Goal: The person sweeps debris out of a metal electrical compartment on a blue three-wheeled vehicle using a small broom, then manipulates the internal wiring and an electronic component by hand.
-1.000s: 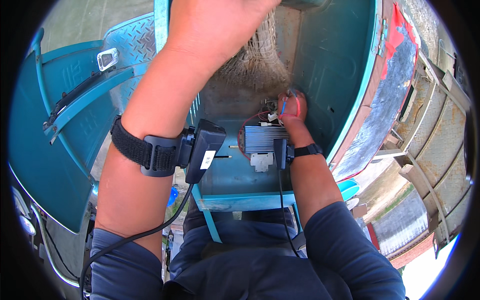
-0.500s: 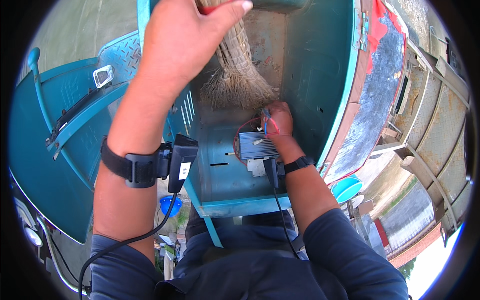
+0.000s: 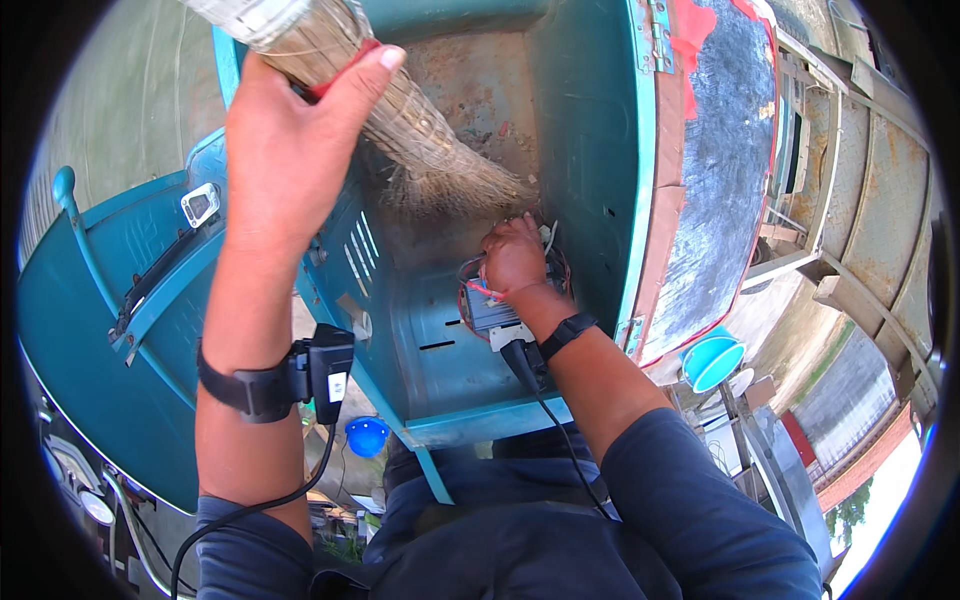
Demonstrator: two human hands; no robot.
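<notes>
My left hand point(image 3: 285, 155) is closed around the bound straw of a hand broom point(image 3: 425, 135), near a red band. The broom slants down to the right, its bristle tips low inside a teal metal box point(image 3: 480, 428). My right hand point(image 3: 515, 257) is inside the box with fingers curled among thin wires point(image 3: 482, 290), red and blue ones showing at its side; the fingertips are partly hidden. Beneath that hand lies a finned grey metal unit point(image 3: 488, 314) on the box floor. Dirt and small debris point(image 3: 480, 90) cover the rust-stained far part of the floor.
A hinged lid point(image 3: 715, 190) with torn red covering stands open along the box's right side. To the left is a teal panel point(image 3: 90, 340) with a bent rail. A turquoise basin point(image 3: 712, 362) and a blue round object point(image 3: 367, 437) lie lower down outside.
The broom's upper end has swung left with my left hand, tilting it more. My right hand has shifted left over the finned unit, along with the wires. The view has moved slightly.
</notes>
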